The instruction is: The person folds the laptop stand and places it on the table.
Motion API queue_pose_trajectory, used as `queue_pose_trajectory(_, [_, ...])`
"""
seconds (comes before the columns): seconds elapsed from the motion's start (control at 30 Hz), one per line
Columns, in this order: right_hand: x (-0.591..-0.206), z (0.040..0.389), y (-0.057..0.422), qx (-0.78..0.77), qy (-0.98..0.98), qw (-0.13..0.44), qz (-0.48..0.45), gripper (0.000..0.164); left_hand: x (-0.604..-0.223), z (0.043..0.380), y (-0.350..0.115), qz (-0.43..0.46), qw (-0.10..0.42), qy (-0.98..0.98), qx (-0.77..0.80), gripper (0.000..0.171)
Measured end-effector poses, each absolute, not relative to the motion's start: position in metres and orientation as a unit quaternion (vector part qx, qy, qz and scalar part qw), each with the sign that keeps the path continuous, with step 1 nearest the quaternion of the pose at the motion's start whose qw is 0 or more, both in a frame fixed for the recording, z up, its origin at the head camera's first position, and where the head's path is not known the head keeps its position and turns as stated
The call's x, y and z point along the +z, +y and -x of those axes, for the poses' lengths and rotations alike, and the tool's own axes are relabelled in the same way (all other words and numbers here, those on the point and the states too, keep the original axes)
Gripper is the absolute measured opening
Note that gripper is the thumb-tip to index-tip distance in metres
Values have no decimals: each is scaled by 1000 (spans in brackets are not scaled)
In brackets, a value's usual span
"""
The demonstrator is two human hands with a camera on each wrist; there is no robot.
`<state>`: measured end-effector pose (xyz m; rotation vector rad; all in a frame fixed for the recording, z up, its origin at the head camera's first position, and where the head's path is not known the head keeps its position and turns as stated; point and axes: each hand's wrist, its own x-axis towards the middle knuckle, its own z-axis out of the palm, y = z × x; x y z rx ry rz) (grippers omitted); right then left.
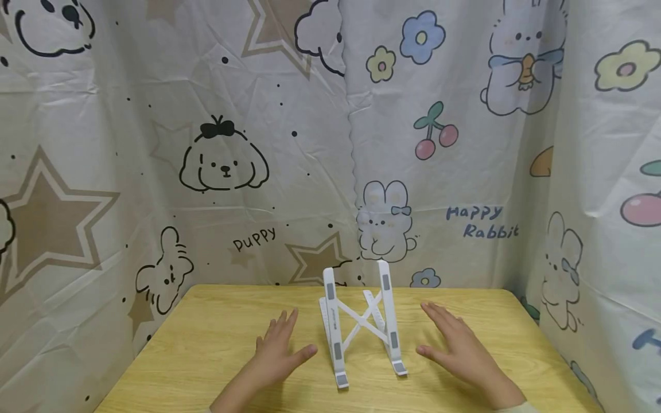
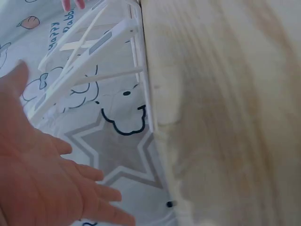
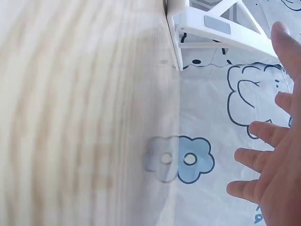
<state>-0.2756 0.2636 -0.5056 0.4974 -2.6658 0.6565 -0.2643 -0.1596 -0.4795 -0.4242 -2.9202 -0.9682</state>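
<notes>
A white folding laptop stand [image 1: 334, 327] stands unfolded on the table, its two arms sloping up and joined by crossed bars, with grey pads along them. To its left, my left hand [image 1: 276, 353] hovers with fingers spread, apart from the stand. My right hand [image 1: 459, 350] is held on the other side, fingers extended and thumb toward the stand, also not touching it. In the left wrist view the stand [image 2: 84, 66] rises beyond the thumb of the left hand [image 2: 51, 174]. The right wrist view shows part of the stand [image 3: 221, 28] above the right hand's fingers [image 3: 265, 132].
The wood-grain table [image 1: 217, 327] has its far edge against a hanging curtain [image 1: 310, 143] printed with puppies, rabbits, stars and flowers. More curtain [image 1: 609, 258] encloses the right side, and the left side is covered too.
</notes>
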Motion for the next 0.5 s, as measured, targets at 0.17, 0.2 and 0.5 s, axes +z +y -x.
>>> queue_pose_trajectory(0.17, [-510, 279, 256, 268, -936, 161, -165, 87, -478, 264, -154, 137, 62, -958, -243, 110])
queue_pose_trajectory(0.2, [-511, 279, 254, 281, -934, 151, -160, 87, -478, 265, -152, 139, 70, -960, -232, 111])
queue_pose_trajectory(0.5, [-508, 285, 240, 384, -908, 96, -137, 80, -482, 266, -130, 144, 66, -941, -300, 99])
